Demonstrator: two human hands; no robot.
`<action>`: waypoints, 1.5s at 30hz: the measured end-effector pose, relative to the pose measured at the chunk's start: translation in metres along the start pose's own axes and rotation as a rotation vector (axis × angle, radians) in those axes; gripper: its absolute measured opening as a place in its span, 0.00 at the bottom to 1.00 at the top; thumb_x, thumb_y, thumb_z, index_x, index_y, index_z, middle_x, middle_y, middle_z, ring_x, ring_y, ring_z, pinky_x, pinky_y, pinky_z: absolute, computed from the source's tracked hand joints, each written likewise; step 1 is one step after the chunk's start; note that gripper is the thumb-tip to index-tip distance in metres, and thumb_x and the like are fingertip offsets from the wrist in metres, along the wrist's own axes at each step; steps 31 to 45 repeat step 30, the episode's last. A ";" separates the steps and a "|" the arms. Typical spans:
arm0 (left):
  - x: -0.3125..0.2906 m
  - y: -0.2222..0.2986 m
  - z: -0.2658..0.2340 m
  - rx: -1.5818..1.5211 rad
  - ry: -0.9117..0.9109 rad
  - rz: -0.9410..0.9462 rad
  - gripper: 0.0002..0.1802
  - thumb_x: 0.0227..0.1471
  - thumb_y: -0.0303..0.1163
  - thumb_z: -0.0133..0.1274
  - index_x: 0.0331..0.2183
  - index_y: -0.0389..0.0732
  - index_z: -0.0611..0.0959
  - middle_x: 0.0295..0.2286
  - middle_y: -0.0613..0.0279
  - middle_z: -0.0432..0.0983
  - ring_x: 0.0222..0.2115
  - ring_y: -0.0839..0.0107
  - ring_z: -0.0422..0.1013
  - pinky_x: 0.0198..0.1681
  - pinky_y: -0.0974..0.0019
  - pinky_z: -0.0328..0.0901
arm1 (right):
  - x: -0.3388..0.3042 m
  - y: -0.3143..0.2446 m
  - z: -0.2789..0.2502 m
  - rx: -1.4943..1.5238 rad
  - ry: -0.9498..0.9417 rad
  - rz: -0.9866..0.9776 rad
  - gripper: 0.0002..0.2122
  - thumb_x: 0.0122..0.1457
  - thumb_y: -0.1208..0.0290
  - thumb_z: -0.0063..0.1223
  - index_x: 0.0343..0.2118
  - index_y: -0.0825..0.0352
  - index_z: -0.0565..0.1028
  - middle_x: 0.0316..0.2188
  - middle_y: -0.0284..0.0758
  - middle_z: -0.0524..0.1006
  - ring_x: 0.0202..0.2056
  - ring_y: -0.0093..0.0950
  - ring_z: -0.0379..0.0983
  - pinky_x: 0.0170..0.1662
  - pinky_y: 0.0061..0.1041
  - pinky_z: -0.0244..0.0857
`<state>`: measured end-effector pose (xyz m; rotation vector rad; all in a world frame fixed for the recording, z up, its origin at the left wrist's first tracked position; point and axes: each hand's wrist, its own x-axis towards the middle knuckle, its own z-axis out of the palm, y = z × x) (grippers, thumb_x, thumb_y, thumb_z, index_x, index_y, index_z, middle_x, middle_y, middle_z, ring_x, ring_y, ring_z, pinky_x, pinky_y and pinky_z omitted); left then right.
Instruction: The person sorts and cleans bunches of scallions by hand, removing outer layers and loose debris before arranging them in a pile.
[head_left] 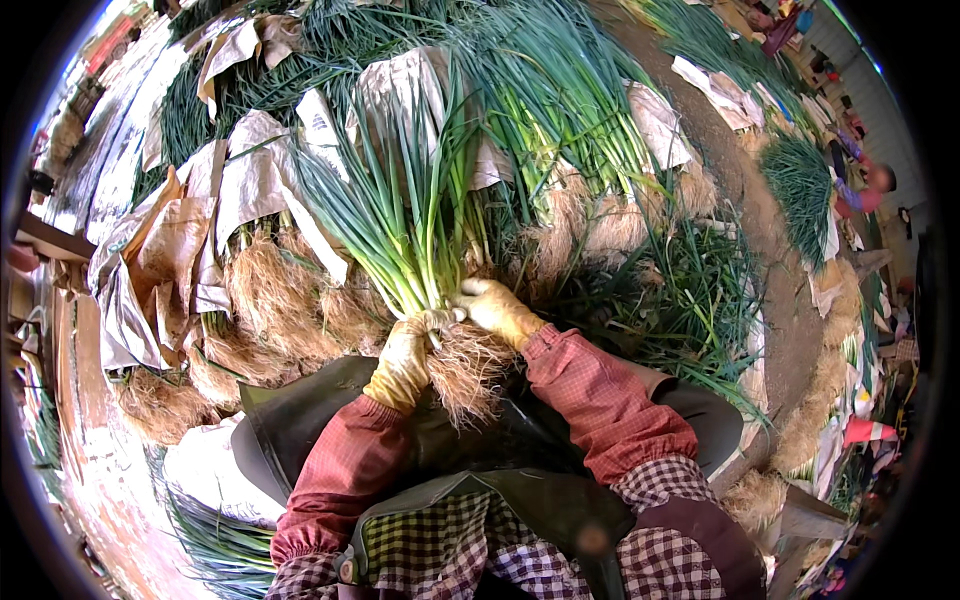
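A bunch of green onions (425,250) stands upright before me, its leaves fanning away and its pale, stringy roots (472,370) hanging over my lap. My left hand (402,358), in a yellowed work glove, wraps round the white stems just above the roots. From the other side my right hand (500,308), gloved alike, closes on the same stems, its fingers curled at the base. The glove hides whether it also holds a separate stalk. Under the roots lies a dark apron (450,450) across my lap.
Rooted bundles (270,285) wrapped in pale sheets (255,165) lie left. More green onions (575,110) are heaped ahead. Loose trimmed leaves (690,300) cover the ground at right. Farther right are a person (872,185) and a red-and-white cone (868,431).
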<state>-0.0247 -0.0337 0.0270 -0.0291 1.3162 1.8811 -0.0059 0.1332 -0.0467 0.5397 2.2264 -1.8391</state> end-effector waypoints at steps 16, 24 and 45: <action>-0.011 0.012 0.009 -0.169 0.148 -0.060 0.10 0.46 0.27 0.44 0.31 0.32 0.75 0.29 0.55 0.74 0.21 0.76 0.67 0.23 0.79 0.60 | -0.126 0.090 -0.140 0.353 0.622 0.745 0.12 0.54 0.60 0.46 0.32 0.64 0.75 0.18 0.31 0.73 0.18 0.22 0.67 0.23 0.21 0.64; -0.009 0.008 0.007 -0.085 0.160 -0.175 0.17 0.40 0.28 0.53 0.37 0.33 0.75 0.22 0.68 0.71 0.21 0.80 0.63 0.23 0.79 0.57 | -0.042 -0.005 -0.176 -0.982 1.058 0.146 0.15 0.48 0.65 0.53 0.40 0.61 0.69 0.43 0.35 0.68 0.34 0.33 0.72 0.35 0.29 0.67; -0.003 0.001 0.001 -0.094 0.096 -0.152 0.12 0.42 0.24 0.47 0.34 0.34 0.74 0.31 0.58 0.75 0.25 0.79 0.66 0.26 0.81 0.58 | -0.029 0.035 -0.211 -1.032 0.431 0.352 0.19 0.45 0.61 0.55 0.41 0.59 0.70 0.28 0.42 0.76 0.33 0.35 0.74 0.38 0.35 0.65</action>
